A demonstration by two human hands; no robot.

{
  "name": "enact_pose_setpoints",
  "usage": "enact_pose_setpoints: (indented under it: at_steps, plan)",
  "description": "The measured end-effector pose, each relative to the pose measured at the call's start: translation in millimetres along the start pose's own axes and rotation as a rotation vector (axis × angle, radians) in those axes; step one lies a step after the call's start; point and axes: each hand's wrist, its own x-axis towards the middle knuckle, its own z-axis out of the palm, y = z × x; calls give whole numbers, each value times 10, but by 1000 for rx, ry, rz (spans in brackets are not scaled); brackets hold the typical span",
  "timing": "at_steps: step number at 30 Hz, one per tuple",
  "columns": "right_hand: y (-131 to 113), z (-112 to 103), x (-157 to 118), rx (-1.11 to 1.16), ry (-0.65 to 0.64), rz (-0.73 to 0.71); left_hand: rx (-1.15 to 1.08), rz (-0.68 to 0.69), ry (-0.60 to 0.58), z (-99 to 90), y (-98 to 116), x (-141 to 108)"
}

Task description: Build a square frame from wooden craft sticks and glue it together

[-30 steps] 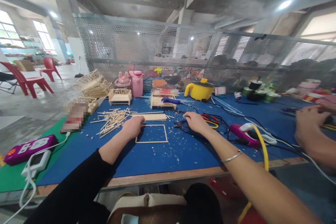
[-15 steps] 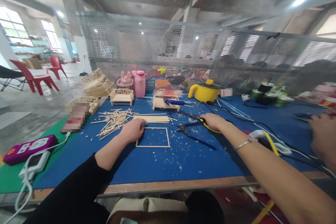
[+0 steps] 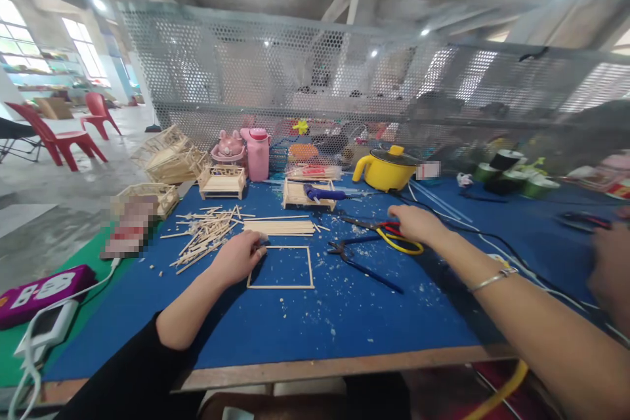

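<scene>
My left hand [image 3: 235, 258] is closed at the upper left corner of a thin rectangular wooden stick frame [image 3: 280, 287] lying on the blue mat; its fingertips pinch that corner. My right hand [image 3: 418, 224] has its fingers curled at the red and yellow handles of the scissors [image 3: 367, 223], whose blades point left. Below them lie dark blue pliers [image 3: 369, 270] with their jaws apart. Beyond the frame is a row of flat sticks [image 3: 280, 227], and left of it a loose heap of sticks [image 3: 207, 233].
A blue glue gun [image 3: 327, 194] rests on a small wooden tray [image 3: 295, 193]. Behind stand a yellow pot [image 3: 386, 170], a pink jug [image 3: 256, 156] and wooden pieces [image 3: 221, 182]. Cables cross the right side, near another person's hand [image 3: 610, 262]. A phone [image 3: 132, 226] lies left.
The view has shifted slightly. My right hand has moved a little right, and more of the scissors' handles shows. My left hand stays at the frame's corner.
</scene>
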Motion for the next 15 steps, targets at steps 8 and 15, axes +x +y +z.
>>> enact_pose_setpoints:
  at_steps: [8, 15]
  plan:
    - [-99, 110, -86, 42, -126, 21, -50, 37, 148, -136, 73, -90]
    - [30, -168, -171, 616, -329, -135, -76, 57, 74, -131, 298, -587]
